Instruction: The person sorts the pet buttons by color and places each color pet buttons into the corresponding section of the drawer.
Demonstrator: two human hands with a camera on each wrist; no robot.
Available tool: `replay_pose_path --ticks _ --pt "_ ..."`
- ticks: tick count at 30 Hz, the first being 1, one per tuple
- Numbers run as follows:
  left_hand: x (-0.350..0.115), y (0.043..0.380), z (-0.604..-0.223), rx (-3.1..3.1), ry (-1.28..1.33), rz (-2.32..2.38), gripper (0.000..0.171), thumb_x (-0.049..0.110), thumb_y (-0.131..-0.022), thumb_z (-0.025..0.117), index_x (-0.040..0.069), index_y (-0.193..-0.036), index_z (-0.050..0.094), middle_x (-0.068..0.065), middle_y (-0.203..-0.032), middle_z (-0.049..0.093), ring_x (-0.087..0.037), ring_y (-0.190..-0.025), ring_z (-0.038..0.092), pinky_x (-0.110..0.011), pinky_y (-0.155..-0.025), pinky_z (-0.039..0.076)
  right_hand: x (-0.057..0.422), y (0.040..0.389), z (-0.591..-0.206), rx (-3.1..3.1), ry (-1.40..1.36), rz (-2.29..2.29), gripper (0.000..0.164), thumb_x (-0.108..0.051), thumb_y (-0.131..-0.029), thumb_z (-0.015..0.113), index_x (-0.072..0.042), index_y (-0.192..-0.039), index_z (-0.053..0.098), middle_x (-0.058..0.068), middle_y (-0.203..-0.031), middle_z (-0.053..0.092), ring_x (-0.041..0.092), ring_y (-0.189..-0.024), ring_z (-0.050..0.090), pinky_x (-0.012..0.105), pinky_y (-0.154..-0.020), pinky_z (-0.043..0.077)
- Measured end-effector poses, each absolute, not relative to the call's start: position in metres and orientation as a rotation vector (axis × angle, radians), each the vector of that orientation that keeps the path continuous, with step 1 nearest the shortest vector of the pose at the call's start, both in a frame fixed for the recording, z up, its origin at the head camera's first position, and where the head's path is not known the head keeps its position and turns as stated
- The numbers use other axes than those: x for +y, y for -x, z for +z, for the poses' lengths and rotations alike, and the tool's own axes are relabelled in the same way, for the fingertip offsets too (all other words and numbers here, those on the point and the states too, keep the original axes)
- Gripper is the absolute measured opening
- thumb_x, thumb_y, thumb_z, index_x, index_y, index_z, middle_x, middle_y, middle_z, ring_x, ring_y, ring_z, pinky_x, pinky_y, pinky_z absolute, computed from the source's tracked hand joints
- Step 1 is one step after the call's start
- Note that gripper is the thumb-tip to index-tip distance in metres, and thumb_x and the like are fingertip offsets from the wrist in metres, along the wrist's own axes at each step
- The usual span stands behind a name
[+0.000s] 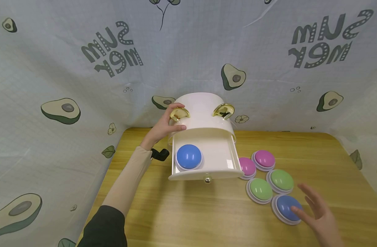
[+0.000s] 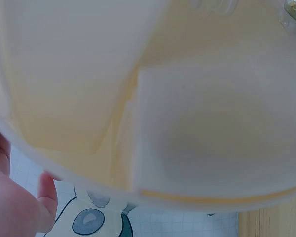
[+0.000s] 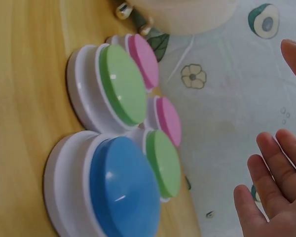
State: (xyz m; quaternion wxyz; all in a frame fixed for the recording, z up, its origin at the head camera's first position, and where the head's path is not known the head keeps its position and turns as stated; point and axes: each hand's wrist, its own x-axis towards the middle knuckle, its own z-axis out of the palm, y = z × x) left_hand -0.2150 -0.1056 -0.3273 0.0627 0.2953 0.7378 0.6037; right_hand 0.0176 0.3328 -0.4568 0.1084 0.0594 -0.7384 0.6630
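Observation:
A white drawer box [image 1: 204, 106] with two gold ears stands at the back of the table. My left hand [image 1: 165, 125] grips its left side, with fingers and thumb about the left gold ear [image 1: 180, 113]. The drawer [image 1: 217, 151] is pulled out and holds a blue dome button [image 1: 189, 156] at its left. My right hand [image 1: 319, 214] hovers at the right edge of another blue button [image 1: 287, 208], fingers spread and nothing in them. In the right wrist view that blue button [image 3: 126, 190] stands lowest, left of the spread fingers [image 3: 271, 185].
On the table [image 1: 188, 219], right of the drawer, two pink buttons [image 1: 265, 159] and two green buttons [image 1: 280, 180] sit close together with the blue one. The drawer front has a round metallic knob [image 1: 207, 179]. A pale printed cloth [image 1: 188, 48] hangs behind.

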Motion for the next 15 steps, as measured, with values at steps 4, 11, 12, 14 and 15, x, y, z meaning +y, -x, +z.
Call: replay_pose_path --ticks 4,11,12,14,15 --pt "-0.106 0.217 -0.33 2.235 -0.889 1.823 0.065 -0.006 -0.083 0.066 0.004 -0.137 0.031 -0.013 -0.146 0.024 -0.028 -0.13 0.028 -0.052 -0.108 0.018 0.332 -0.018 -0.463 -2.181 -0.186 1.907 0.078 0.028 -0.078 0.054 -0.001 -0.146 0.031 -0.01 -0.141 0.043 -0.003 -0.128 0.034 0.01 -0.103 0.02" --pt "-0.109 0.234 -0.35 2.253 -0.892 1.82 0.068 -0.003 -0.083 0.068 0.011 -0.14 0.032 -0.007 -0.147 0.024 -0.025 -0.132 0.026 -0.052 -0.108 0.017 0.331 -0.019 -0.476 -2.17 -0.164 1.875 0.081 0.03 -0.075 0.055 -0.004 -0.146 0.035 -0.012 -0.139 0.044 -0.005 -0.128 0.033 0.009 -0.103 0.018" --pt "-0.109 0.234 -0.351 2.258 -0.901 1.818 0.068 -0.002 -0.084 0.068 0.012 -0.139 0.032 -0.005 -0.147 0.025 -0.024 -0.132 0.026 -0.052 -0.108 0.018 0.331 -0.019 -0.478 -2.174 -0.155 1.867 0.081 0.03 -0.075 0.056 -0.005 -0.146 0.035 -0.012 -0.138 0.044 -0.005 -0.127 0.033 0.009 -0.103 0.017" --pt "-0.109 0.235 -0.353 2.262 -0.919 1.818 0.067 0.001 -0.084 0.069 0.014 -0.139 0.033 -0.004 -0.146 0.026 -0.024 -0.131 0.027 -0.052 -0.107 0.02 0.331 -0.02 -0.481 -2.195 -0.132 1.836 0.082 0.029 -0.075 0.057 -0.006 -0.146 0.035 -0.014 -0.137 0.045 -0.007 -0.127 0.033 0.008 -0.103 0.017" --pt "-0.109 0.235 -0.353 2.264 -0.927 1.818 0.067 0.002 -0.084 0.069 0.014 -0.139 0.033 -0.003 -0.146 0.027 -0.023 -0.131 0.027 -0.052 -0.107 0.02 0.331 -0.02 -0.482 -2.206 -0.122 1.823 0.082 0.029 -0.075 0.057 -0.006 -0.146 0.034 -0.016 -0.136 0.044 -0.008 -0.126 0.033 0.008 -0.103 0.017"
